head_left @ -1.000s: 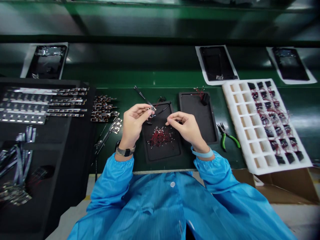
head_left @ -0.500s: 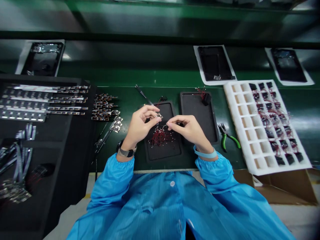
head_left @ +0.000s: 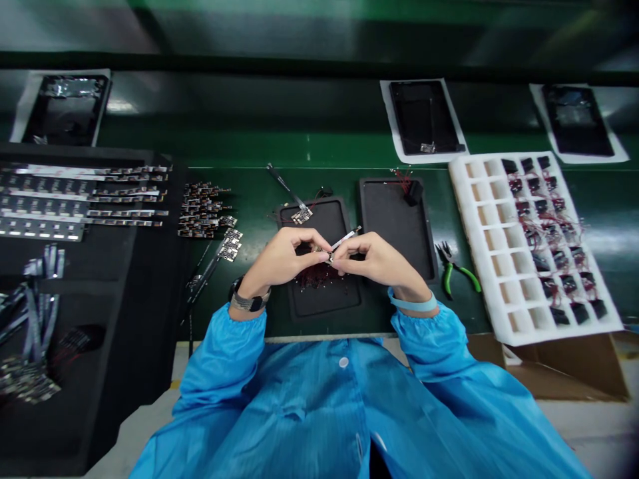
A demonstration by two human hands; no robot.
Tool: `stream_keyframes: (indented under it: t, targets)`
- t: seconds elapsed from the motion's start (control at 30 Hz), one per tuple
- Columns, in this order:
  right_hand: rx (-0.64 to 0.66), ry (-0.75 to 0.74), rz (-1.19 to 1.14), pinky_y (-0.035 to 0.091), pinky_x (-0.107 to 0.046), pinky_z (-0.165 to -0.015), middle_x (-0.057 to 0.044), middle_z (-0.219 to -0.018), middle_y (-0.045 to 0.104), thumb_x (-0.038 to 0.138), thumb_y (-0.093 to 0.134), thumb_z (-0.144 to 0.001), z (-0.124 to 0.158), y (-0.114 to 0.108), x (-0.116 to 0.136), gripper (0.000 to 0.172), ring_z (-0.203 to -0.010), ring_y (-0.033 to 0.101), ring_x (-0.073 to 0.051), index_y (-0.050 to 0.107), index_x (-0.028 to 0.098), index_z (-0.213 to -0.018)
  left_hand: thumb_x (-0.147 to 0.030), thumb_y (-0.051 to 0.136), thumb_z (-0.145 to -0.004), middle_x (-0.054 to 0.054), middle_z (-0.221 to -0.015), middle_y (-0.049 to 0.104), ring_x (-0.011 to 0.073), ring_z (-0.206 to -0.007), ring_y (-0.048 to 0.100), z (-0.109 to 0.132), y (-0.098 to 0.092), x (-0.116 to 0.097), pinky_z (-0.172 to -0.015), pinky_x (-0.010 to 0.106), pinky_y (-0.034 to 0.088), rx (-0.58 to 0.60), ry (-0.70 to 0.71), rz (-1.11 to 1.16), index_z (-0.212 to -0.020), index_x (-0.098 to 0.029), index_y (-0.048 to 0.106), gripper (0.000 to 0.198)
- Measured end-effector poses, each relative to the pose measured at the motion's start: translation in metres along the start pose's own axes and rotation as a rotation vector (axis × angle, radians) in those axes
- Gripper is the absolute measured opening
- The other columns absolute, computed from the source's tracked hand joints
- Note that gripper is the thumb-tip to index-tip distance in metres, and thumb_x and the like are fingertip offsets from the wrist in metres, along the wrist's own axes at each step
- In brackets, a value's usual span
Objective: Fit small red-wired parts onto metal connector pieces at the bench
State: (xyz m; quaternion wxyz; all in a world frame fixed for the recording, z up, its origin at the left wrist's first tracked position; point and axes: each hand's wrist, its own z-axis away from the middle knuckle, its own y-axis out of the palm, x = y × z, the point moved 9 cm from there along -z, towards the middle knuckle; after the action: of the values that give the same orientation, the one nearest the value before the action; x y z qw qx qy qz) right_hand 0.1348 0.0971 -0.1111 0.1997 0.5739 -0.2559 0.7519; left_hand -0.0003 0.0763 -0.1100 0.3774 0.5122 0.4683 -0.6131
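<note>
pinching 1 small part (head_left: 330, 258) with a pale, flat strip (head_left: 346, 236) angled toward 2 o'clock, the left hand (head_left: 284, 258) and right hand (head_left: 377, 258) meet, both clamped on it, above a matte black tray (head_left: 324, 307) and its dark red wires (head_left: 313, 279). at 3 o'clock, green-handled pliers (head_left: 448, 260) and gridded white foam tray (head_left: 549, 334); toward 12, glossy green table (head_left: 299, 150).

The person's two hands (head_left: 284, 259) share one small part (head_left: 330, 258). Two dark trays (head_left: 324, 305) lie there, one beneath the hands, one beyond the right. Three black panels (head_left: 425, 116) sit farther off: one beyond the left hand, two beyond the right. Right of the right hand are one pair of pliers (head_left: 448, 273) and one white foam tray (head_left: 559, 333).
</note>
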Motion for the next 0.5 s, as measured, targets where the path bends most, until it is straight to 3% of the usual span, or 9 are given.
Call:
stream_keyframes:
  t: [0.5]
  targets:
    - [0.044, 0.104, -0.065, 0.052, -0.025, -0.059, -0.002, -0.065, 0.072, 0.028, 0.075, -0.083, 0.000, 0.009, -0.014, 0.015, -0.059, 0.067, -0.014, 0.076, 0.015, -0.078, -0.028, 0.078, -0.087, 0.005, -0.084, 0.079, 0.0192, -0.077, 0.071, 0.002, 0.003, 0.006, -0.075, 0.031, 0.051, 0.061, -0.058, -0.077, -0.090, -0.020, 0.081, 0.008]
